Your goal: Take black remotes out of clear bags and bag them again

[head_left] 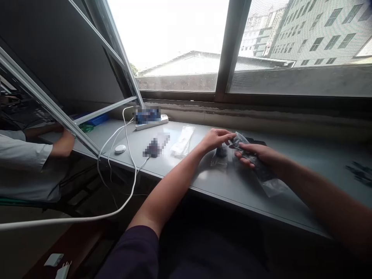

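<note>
Nearest the lens, at the bottom edge of the head view, we see a dark purple sleeve (133, 252) on the person's left arm, which reaches up and across the front edge of the grey desk (290, 205). The left hand (215, 139) lies over the middle of the desk, its fingertips pinched together on the upper end of a clear plastic bag (263, 172). The right hand (255, 153) meets it from the right, with the fingers curled over the bag and gripping it. The bag holds something dark, runs back under the right wrist, and its loose lower end rests on the desk near the front edge. A small dark piece (221, 151) sits just below the left fingers; we cannot tell whether it is inside the bag or on the desk.

Left of the hands, a flat clear packet (183, 141) lies on the desk, and beside it is a blurred dark item (155, 146) joined to a white cable (128, 155). The cable loops over the front edge and down. A small white round object (120, 148) sits near the left front edge. A white power strip (151, 121) lies at the back edge, under the window (174, 38). Dark shapes (360, 170) mark the far right of the desk.

At the left corner, a slanted metal frame (58, 112) crosses the view. Behind it a co-worker's hand (65, 143), coming from a pale sleeve (23, 155), rests at the desk's edge.
</note>
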The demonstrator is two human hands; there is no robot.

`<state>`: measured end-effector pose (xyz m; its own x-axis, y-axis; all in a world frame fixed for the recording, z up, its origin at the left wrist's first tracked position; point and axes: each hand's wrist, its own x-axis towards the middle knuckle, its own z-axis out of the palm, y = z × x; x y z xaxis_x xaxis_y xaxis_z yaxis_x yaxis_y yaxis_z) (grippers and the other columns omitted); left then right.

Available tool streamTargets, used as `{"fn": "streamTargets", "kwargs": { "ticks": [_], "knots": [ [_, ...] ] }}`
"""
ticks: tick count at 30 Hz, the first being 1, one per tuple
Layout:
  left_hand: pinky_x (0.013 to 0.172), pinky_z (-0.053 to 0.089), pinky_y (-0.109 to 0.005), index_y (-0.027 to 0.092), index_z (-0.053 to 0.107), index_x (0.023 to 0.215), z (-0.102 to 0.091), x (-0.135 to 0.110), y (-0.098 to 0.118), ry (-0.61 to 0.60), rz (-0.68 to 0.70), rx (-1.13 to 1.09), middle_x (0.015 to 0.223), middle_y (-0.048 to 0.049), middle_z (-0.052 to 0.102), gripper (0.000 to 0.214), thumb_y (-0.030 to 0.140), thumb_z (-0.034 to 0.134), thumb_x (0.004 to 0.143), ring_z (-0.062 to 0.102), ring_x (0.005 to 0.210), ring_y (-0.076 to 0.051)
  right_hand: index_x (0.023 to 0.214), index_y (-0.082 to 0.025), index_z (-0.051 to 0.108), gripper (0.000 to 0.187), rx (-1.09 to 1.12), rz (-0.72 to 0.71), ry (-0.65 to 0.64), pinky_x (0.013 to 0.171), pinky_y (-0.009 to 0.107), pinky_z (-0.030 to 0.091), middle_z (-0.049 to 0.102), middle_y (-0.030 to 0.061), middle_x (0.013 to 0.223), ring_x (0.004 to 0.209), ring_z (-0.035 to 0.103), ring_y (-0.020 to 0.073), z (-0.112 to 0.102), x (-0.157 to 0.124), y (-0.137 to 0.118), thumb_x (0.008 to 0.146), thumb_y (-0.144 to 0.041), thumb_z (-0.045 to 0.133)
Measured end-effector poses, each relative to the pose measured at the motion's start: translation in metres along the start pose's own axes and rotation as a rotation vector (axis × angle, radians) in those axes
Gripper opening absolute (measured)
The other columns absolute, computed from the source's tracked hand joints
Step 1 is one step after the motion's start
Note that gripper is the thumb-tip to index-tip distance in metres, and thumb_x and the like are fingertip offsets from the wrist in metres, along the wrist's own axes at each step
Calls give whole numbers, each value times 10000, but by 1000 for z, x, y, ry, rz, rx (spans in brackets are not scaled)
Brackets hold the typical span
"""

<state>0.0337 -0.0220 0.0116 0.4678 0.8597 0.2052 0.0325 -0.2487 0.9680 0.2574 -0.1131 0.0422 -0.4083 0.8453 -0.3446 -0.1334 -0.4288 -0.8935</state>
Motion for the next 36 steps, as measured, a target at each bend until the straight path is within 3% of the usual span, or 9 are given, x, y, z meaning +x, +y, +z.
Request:
{"fn": "streamTargets", "kwargs": {
  "ticks": [2, 6, 10, 14, 18, 24, 29, 32, 36],
  "knots": [
    [604, 438, -214, 150, 866, 1042, -1, 1, 0, 36, 21, -25, 827, -48, 753, 442, 577, 846, 927, 675, 768, -133, 1058, -226, 749, 89, 8, -14, 5, 440, 235, 610, 722, 64, 810, 516, 569, 147, 2, -1, -1, 1087, -310, 746],
    [588, 426, -197, 163, 831, 1049, -10, 8, 0, 229, 62, -95, 935, -54, 778, 329, 486, 799, 994, 680, 793, -117, 1041, -202, 759, 76, -10, -31, 3, 503, 215, 637, 770, 83, 921, 590, 641, 144, 5, -3, -2, 1065, -271, 782],
    [580, 422, -195, 176, 803, 1063, -19, 10, 1, 380, 12, -120, 973, -48, 791, 271, 441, 807, 1005, 681, 779, -107, 959, -175, 777, 188, -55, 4, -61, 493, 195, 607, 715, 65, 754, 572, 617, 138, 1, -1, -1, 1040, -329, 846],
    [625, 475, -223, 185, 804, 1107, -21, 7, 1, 353, -2, -143, 1063, -74, 830, 377, 479, 926, 905, 729, 824, -140, 946, -153, 787, 288, -85, 8, -79, 492, 184, 588, 695, 60, 711, 561, 599, 126, 0, 1, 1, 1020, -413, 885],
    [653, 486, -242, 184, 816, 1161, -18, 5, 0, 297, 21, -126, 957, -61, 818, 473, 449, 1001, 816, 730, 851, -169, 958, -158, 772, 262, -74, 0, -46, 519, 178, 598, 707, 60, 739, 585, 631, 127, 6, 1, 1, 997, -372, 918],
    [673, 494, -259, 157, 827, 1210, -14, 5, 2, 144, 7, -183, 941, -74, 815, 561, 418, 1041, 762, 705, 832, -166, 967, -180, 756, 216, -74, -3, 44, 489, 188, 602, 707, 65, 740, 546, 606, 126, 10, 3, 0, 1096, -350, 790],
    [642, 488, -240, 167, 806, 1210, -20, 11, -3, 344, 85, -214, 862, -37, 774, 484, 383, 1003, 823, 709, 818, -159, 999, -165, 773, 166, -67, -7, 26, 552, 207, 655, 748, 95, 835, 616, 662, 143, 6, 4, 1, 1076, -307, 809],
    [652, 503, -234, 194, 763, 1354, -24, 13, -6, 483, 107, -236, 947, -38, 800, 599, 386, 999, 838, 725, 834, -154, 1024, -164, 773, 150, -29, -49, 6, 532, 207, 644, 786, 108, 987, 620, 657, 127, 4, 5, 3, 1009, -265, 883],
    [658, 512, -256, 179, 684, 1500, -24, 12, -3, 538, -5, -257, 1055, -87, 837, 764, 483, 983, 866, 753, 830, -175, 1007, -148, 762, 239, -19, -65, -23, 473, 183, 576, 737, 74, 852, 543, 573, 97, 1, 7, 5, 975, -314, 931]
  ]
}}
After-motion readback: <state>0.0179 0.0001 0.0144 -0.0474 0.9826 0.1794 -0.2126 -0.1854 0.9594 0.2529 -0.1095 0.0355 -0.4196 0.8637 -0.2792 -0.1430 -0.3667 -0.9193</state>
